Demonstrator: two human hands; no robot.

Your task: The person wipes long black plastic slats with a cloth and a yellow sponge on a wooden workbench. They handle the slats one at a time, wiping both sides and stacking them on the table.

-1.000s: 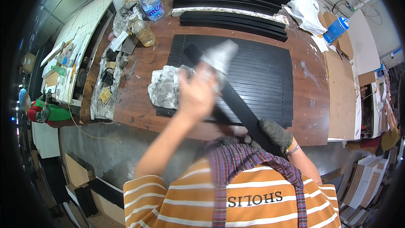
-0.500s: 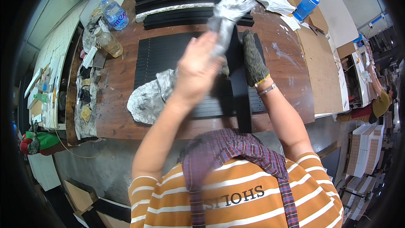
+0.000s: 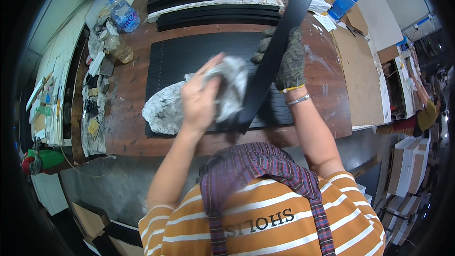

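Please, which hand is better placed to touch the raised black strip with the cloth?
Probably the left hand: it holds the grey-white cloth, close beside the black strip. The gloved right hand is occupied holding that strip.

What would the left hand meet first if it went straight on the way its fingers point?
Likely the nearer bundle of black strips, beyond the flat black slats. Depth is unclear: the left hand, holding a cloth, might pass above the bundle.
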